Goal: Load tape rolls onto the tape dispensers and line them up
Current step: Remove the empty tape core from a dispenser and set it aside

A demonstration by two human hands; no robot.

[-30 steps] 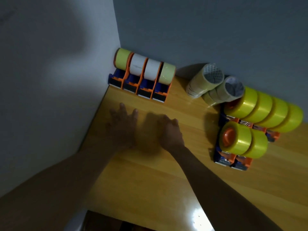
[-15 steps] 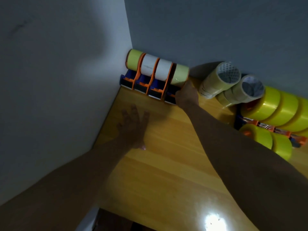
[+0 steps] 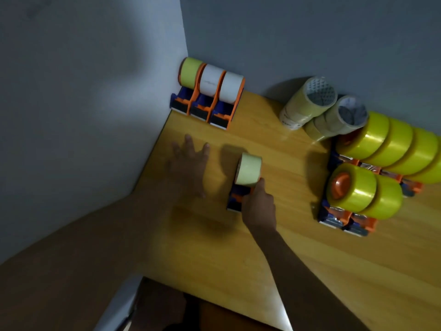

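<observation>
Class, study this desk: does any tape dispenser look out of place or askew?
Yes. One dispenser with a pale roll stands alone mid-table, gripped by the right hand, apart from the corner row of three. The left hand lies flat on the table.

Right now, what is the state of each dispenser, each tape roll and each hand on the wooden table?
Orange-and-blue dispenser with pale yellow tape: loaded, pulled out to mid-table.
Right hand: grips that dispenser.
Left hand: flat on the wooden table, fingers spread.
Three dispensers in the corner: loaded, lined up.
Bright yellow dispensers: loaded, in two rows.
Two clear tape stacks: lying loose, unloaded.
</observation>
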